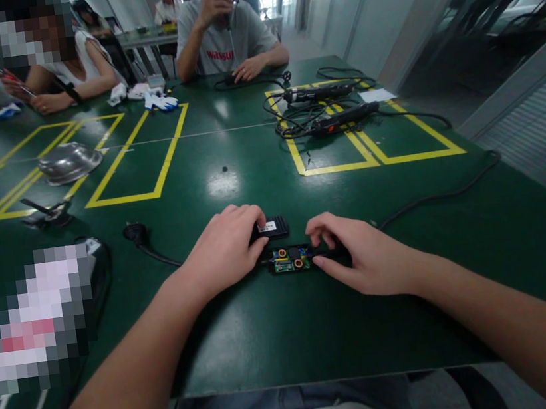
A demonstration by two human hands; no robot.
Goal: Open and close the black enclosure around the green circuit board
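In front of me on the green table lies a small circuit board with two copper-wound rings, seated in an open black casing. My left hand is at the left end, thumb and index finger closed on a black ribbed cover with a white label, just behind the board. At the right end, the bent fingers and thumb of my right hand pinch the black cable where it meets the casing. A black plug rests left of my left hand, its cord running behind that hand.
Black electric screwdrivers with coiled cords lie at the back right. A metal bowl, a small dark metal object and gloves are further left. A blurred-out package sits near left. Across the table a person sits.
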